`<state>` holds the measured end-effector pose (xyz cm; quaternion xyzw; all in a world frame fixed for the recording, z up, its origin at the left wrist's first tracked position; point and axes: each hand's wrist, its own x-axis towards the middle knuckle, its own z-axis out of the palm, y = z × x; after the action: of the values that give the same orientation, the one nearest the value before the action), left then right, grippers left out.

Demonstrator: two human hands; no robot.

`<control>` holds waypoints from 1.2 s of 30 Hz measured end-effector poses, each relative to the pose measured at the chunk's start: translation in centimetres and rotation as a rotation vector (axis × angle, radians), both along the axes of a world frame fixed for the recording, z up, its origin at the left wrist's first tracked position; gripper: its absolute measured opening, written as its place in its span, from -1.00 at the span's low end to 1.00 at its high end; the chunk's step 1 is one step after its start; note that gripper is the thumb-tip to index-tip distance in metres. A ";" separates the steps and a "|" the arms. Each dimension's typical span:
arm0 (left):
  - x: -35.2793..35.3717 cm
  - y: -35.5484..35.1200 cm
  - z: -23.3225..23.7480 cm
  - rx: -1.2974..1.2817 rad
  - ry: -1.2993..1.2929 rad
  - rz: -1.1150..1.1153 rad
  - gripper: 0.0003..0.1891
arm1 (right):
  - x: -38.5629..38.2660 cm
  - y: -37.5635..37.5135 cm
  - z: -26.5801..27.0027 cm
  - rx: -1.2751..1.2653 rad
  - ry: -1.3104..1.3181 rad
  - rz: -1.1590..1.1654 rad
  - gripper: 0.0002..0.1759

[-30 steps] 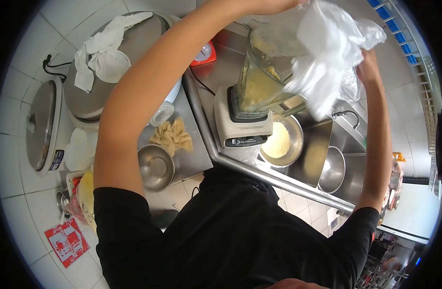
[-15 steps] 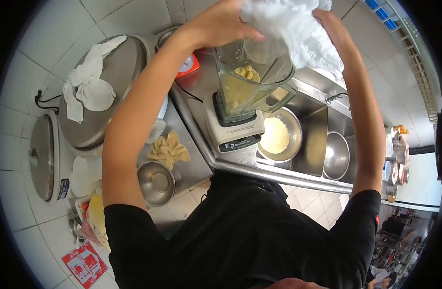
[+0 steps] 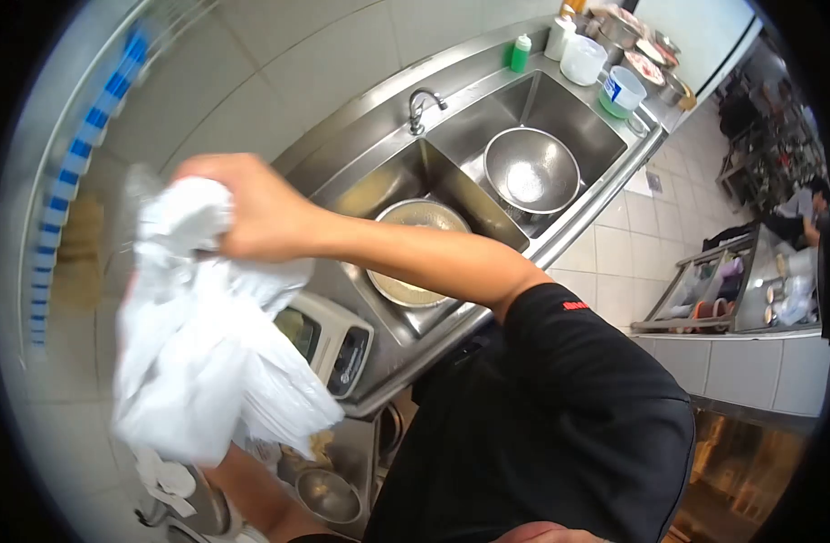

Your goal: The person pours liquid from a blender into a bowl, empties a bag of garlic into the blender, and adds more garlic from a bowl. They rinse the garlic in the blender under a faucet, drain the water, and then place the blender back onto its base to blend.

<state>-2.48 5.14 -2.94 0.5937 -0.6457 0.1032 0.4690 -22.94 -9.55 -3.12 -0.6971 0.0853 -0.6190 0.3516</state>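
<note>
Plastic bag (image 3: 207,362) hangs raised beside the blender base (image 3: 338,335) on the worktop (image 3: 392,362), its top clenched in my right hand (image 3: 252,208); left hand is hidden behind it, so I cannot tell. Step, I judge: handling the bag; next needs firm hold

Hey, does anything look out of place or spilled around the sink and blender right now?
Nothing looks spilled or broken. The one odd sight is the crumpled white plastic bag gripped by the right hand: it hangs in front of the blender base and hides whatever stands on it.
</note>
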 end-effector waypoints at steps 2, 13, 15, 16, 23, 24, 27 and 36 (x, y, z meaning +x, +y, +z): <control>-12.6 -1.4 2.7 -0.181 0.221 -0.301 -0.60 | -7.0 -2.4 -2.0 0.004 -0.088 -0.342 -0.61; -50.6 -25.2 -16.8 0.412 0.467 -0.726 -0.34 | -45.8 -8.3 -14.0 0.323 0.114 -0.535 -0.58; -57.5 -30.7 -18.3 0.470 0.446 -0.794 -0.45 | -53.5 -7.8 -15.2 0.382 0.223 -0.841 -0.52; -61.9 -33.8 -18.1 0.414 0.500 -0.819 -0.47 | -58.0 -7.5 -15.4 0.368 0.298 -1.028 -0.51; -90.0 -56.0 -19.1 -0.087 0.195 -0.898 -0.50 | -76.2 1.1 -23.6 0.774 0.297 -1.609 -0.68; -92.9 -58.4 -21.4 0.029 -0.096 -0.889 -0.48 | -77.1 2.5 -25.1 0.843 0.303 -1.637 -0.71; -98.6 -64.1 -29.1 0.676 -0.751 -0.917 -0.43 | -78.3 6.4 -28.0 1.041 0.321 -1.655 -0.73; -97.9 -66.3 -25.1 0.653 -1.036 -1.037 -0.51 | -81.0 1.4 -24.2 0.938 0.432 -1.278 -0.76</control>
<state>-100.41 -61.13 -28.01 0.2019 -0.9725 -0.0595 -0.0996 -103.96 -8.12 -27.36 -0.3986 0.7815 -0.4519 0.1617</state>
